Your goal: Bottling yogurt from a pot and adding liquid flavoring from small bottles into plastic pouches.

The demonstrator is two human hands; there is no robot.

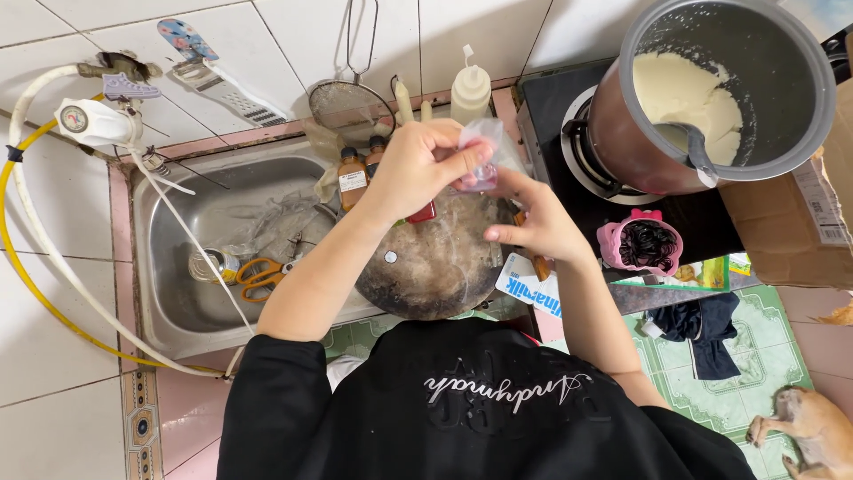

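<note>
My left hand [418, 169] and my right hand [538, 222] meet above a round dark pan [435, 267] that rests on the sink's right edge. Both hands pinch a small clear plastic bag [487, 147] with something pink inside. The left hand grips the bag from the left near its top. The right hand's fingers hold it from below on the right. A red item under the hands is mostly hidden.
A steel sink [178, 293] at left holds orange-handled scissors [258, 276] and clear plastic. Brown bottles [354, 178] and squeeze bottles [471, 89] line the back. A large pot [711, 89] of cream batter with a ladle sits on the stove [569, 133]. An animal [813, 431] lies at lower right.
</note>
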